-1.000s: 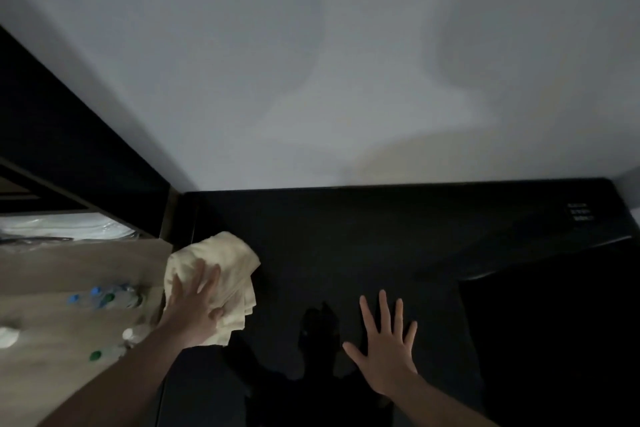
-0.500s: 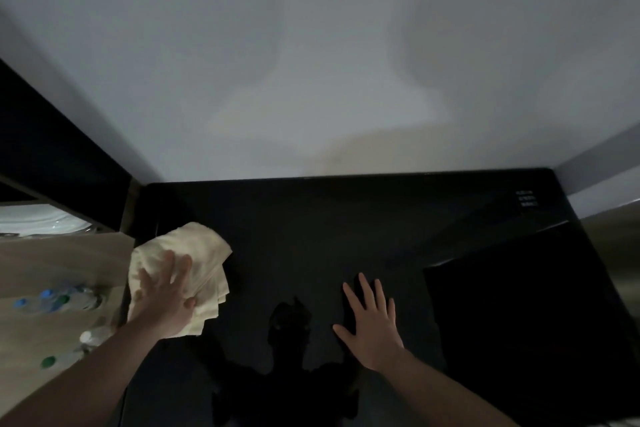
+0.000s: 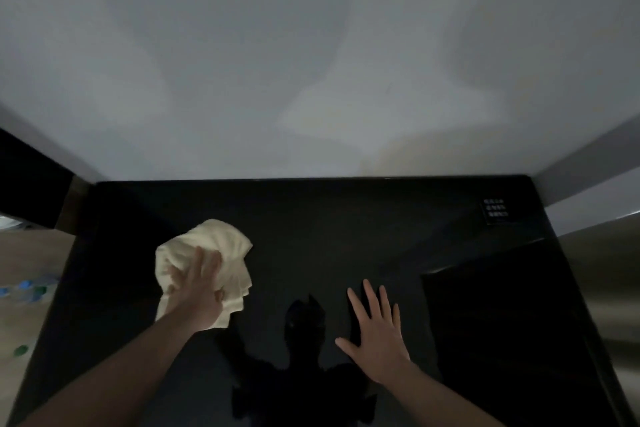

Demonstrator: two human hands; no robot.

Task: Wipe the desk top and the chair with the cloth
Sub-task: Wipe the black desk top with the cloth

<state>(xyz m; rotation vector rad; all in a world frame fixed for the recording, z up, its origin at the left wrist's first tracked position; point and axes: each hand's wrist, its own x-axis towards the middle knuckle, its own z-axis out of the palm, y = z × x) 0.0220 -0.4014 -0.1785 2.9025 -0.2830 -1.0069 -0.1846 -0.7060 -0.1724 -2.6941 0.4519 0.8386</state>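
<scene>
Your left hand (image 3: 199,291) presses the crumpled cream cloth (image 3: 207,253) flat on the glossy black worktop (image 3: 311,218), left side, fingers straight. Your right hand (image 3: 377,340) lies flat, fingers spread. Bottle caps (image 3: 29,288) sit on the wooden surface (image 3: 27,253) at left.

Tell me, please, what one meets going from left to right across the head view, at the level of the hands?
Bottle caps → cloth under the left hand → right hand flat on the desk top → dark panel.
</scene>
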